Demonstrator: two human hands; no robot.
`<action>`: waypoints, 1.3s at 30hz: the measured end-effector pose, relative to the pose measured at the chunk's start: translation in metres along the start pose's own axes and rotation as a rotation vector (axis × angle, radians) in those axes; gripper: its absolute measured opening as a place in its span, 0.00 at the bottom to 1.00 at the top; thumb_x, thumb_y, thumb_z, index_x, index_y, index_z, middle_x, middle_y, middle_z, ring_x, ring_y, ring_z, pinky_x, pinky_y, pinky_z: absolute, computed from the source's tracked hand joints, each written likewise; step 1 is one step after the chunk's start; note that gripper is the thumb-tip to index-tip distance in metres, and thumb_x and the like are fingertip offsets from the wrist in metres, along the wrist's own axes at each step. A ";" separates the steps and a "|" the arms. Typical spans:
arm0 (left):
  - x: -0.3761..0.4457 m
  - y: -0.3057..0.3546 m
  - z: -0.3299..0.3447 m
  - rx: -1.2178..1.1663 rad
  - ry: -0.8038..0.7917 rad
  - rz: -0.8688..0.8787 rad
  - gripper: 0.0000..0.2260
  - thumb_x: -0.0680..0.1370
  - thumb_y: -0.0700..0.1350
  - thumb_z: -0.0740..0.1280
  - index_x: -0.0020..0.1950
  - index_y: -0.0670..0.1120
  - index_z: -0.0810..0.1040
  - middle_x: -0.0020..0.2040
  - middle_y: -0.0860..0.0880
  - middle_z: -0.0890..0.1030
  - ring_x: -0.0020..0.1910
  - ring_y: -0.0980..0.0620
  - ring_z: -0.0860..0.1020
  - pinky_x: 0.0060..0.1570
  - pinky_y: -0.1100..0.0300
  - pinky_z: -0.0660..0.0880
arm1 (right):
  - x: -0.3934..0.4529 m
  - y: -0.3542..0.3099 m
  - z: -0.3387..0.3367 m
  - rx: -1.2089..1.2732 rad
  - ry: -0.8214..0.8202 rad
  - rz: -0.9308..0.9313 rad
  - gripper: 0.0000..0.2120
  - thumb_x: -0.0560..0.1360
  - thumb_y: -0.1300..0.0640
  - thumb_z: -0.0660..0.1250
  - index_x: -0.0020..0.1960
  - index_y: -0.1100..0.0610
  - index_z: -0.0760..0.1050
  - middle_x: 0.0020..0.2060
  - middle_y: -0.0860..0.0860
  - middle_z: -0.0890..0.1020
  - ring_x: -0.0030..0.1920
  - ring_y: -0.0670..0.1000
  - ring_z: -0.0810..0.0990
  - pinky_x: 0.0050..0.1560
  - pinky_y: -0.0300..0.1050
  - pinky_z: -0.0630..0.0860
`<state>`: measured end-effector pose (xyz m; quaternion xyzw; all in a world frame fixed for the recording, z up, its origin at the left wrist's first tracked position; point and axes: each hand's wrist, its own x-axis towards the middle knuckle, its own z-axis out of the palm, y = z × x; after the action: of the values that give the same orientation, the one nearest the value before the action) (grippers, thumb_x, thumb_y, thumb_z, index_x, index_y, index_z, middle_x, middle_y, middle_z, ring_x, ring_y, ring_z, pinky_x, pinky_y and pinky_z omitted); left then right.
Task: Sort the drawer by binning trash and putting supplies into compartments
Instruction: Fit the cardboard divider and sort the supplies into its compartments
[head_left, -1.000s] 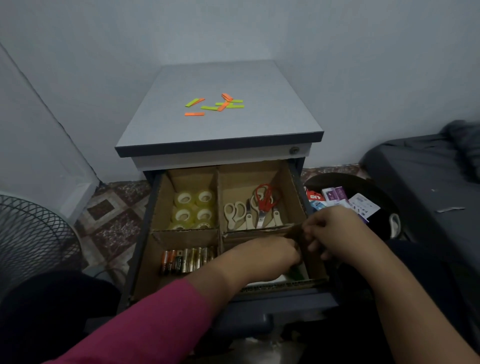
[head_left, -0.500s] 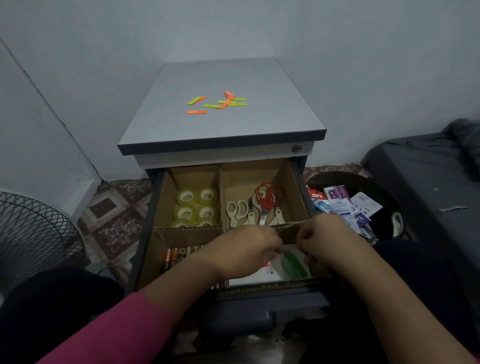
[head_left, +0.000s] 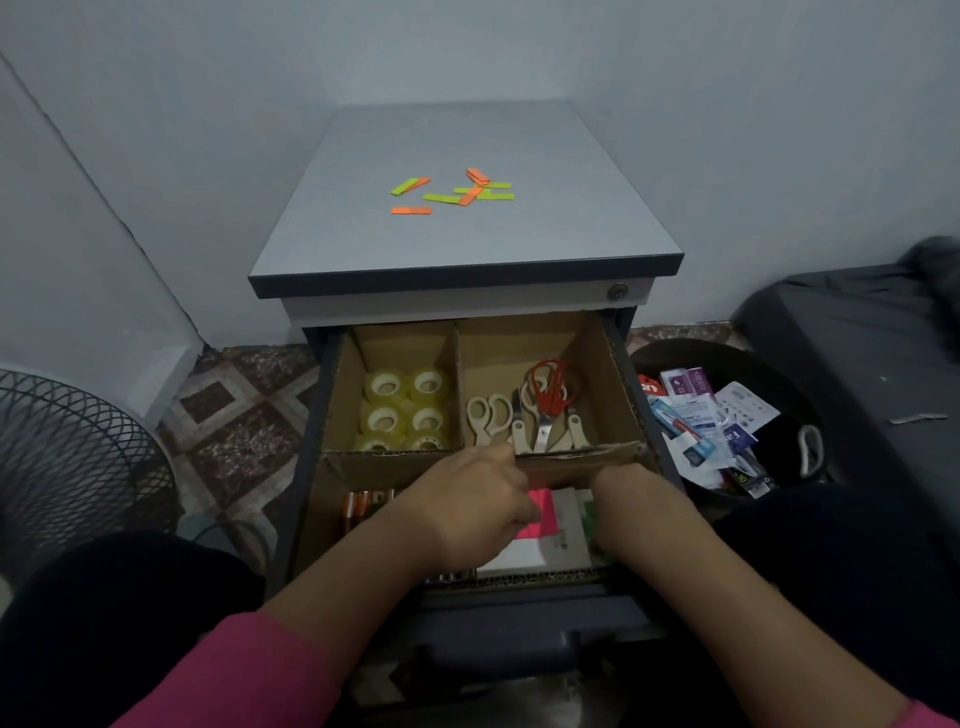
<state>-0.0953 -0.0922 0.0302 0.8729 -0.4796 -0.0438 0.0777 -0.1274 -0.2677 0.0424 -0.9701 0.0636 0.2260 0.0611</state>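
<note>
Both hands have dropped deeper into the drawer's (head_left: 613, 364) front-right compartment: our left hand (head_left: 478, 504) curls by pink notes (head_left: 543, 512), right hand's (head_left: 621, 499) grip hidden; sorting nears done.

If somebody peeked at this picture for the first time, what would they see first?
Probably the bright orange and green paper strips scattered on top of the grey cabinet. Next, the open drawer below it, with tape rolls in the back left box and scissors in the back right one. In front, the left hand and right hand reach into the near right box, by a pink pad.
</note>
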 end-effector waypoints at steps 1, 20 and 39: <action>0.001 0.001 0.000 0.014 -0.027 -0.006 0.13 0.80 0.46 0.59 0.58 0.50 0.82 0.46 0.51 0.81 0.50 0.50 0.69 0.49 0.54 0.70 | 0.000 0.000 0.000 -0.002 0.000 0.002 0.09 0.75 0.62 0.62 0.53 0.60 0.77 0.52 0.54 0.81 0.54 0.54 0.80 0.52 0.46 0.76; 0.006 0.014 0.003 0.241 -0.158 -0.066 0.18 0.81 0.42 0.57 0.68 0.57 0.73 0.52 0.49 0.74 0.55 0.47 0.64 0.50 0.55 0.60 | 0.010 0.005 0.009 0.409 0.003 -0.008 0.07 0.72 0.59 0.67 0.45 0.63 0.78 0.31 0.53 0.81 0.28 0.49 0.80 0.31 0.40 0.79; 0.013 0.024 -0.003 0.349 -0.247 -0.101 0.20 0.81 0.42 0.55 0.71 0.56 0.68 0.56 0.49 0.76 0.57 0.47 0.67 0.54 0.53 0.62 | 0.009 0.003 0.008 0.165 0.055 -0.123 0.16 0.69 0.57 0.69 0.57 0.48 0.77 0.56 0.51 0.79 0.56 0.52 0.78 0.54 0.48 0.77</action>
<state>-0.1077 -0.1150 0.0376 0.8841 -0.4413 -0.0705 -0.1364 -0.1232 -0.2707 0.0307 -0.9697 0.0238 0.1889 0.1528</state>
